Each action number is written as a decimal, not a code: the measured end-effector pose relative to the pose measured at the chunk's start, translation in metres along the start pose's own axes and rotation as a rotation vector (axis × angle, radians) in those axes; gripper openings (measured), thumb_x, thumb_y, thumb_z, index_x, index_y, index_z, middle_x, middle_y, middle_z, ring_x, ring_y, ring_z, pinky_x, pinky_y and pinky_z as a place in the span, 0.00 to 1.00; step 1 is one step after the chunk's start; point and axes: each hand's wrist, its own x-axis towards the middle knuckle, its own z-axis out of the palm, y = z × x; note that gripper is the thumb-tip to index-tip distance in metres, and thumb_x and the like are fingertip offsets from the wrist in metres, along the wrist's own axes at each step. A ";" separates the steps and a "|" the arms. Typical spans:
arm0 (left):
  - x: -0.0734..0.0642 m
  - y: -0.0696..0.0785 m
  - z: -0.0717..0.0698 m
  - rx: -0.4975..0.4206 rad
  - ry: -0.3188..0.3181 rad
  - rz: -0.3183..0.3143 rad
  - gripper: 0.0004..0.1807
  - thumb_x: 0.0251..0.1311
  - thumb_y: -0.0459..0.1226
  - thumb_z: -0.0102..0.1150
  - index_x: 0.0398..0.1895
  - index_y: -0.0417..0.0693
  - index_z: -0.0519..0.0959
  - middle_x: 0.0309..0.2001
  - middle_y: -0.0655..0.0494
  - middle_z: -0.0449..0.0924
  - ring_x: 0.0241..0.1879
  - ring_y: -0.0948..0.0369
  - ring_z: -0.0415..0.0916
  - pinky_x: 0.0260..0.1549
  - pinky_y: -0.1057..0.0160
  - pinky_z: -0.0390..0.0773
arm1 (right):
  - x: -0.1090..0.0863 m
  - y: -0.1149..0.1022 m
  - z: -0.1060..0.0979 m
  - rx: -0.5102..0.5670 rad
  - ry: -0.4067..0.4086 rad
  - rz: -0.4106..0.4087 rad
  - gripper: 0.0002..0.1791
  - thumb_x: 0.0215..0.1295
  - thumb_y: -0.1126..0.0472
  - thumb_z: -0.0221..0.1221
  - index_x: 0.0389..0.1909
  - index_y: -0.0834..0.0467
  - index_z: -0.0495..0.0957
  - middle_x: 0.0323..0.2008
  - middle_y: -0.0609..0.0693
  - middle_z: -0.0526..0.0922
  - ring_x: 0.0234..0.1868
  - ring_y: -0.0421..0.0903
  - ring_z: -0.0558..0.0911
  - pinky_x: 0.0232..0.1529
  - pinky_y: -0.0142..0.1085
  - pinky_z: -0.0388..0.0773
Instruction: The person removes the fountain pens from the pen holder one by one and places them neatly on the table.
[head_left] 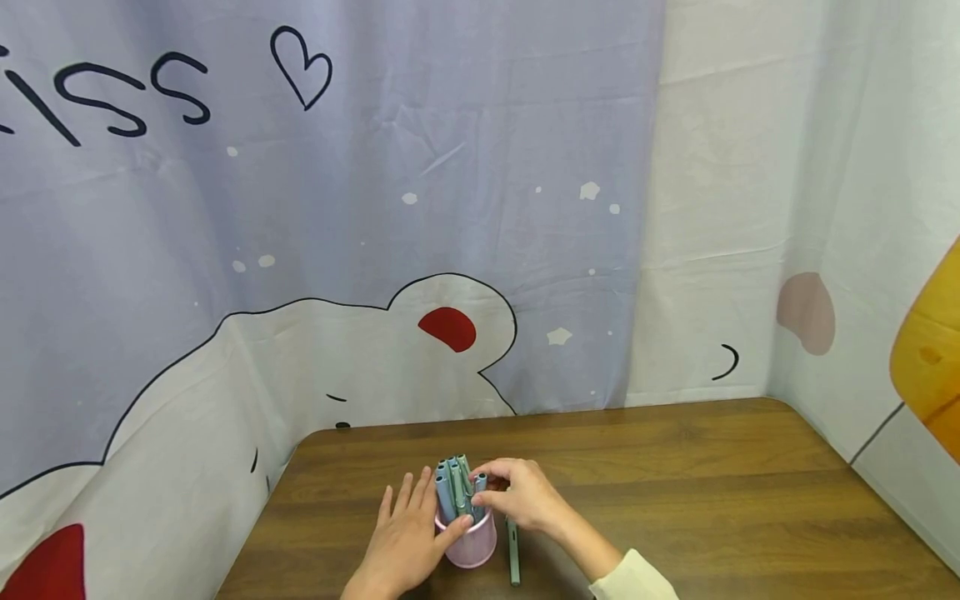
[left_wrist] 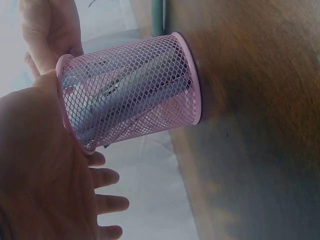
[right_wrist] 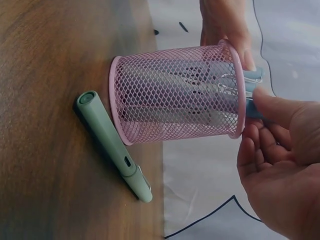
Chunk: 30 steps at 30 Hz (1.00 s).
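A pink mesh pen holder (left_wrist: 130,95) stands upright on the table, filled with several blue and green pens (head_left: 455,487). My left hand (head_left: 408,533) is at its left side with the fingers spread straight and the thumb at the rim. On the other side, my right hand (head_left: 521,497) pinches a blue pen (head_left: 481,483) between thumb and fingers at the holder's mouth. The lower part of that pen sits inside the mesh. Beside the holder's base lies a green capped pen (right_wrist: 111,137) on the tabletop, below my right hand.
The brown wooden table (head_left: 675,475) reaches back to a printed cloth (head_left: 465,208) hanging behind it. More of this cloth hangs along the left and right sides.
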 end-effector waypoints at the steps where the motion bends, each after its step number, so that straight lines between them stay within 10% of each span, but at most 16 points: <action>1: 0.000 0.000 0.000 0.001 -0.001 -0.001 0.57 0.63 0.75 0.36 0.76 0.35 0.61 0.78 0.40 0.55 0.77 0.37 0.48 0.72 0.30 0.42 | 0.000 0.000 -0.001 0.004 -0.008 -0.007 0.13 0.60 0.60 0.72 0.45 0.56 0.87 0.31 0.42 0.84 0.31 0.32 0.77 0.33 0.27 0.77; 30: -0.002 0.003 -0.002 -0.012 0.002 0.007 0.56 0.64 0.74 0.38 0.75 0.34 0.61 0.78 0.39 0.56 0.77 0.36 0.48 0.72 0.30 0.42 | 0.002 -0.028 -0.020 0.372 0.168 0.042 0.16 0.64 0.64 0.68 0.51 0.63 0.82 0.40 0.56 0.85 0.39 0.43 0.83 0.41 0.29 0.80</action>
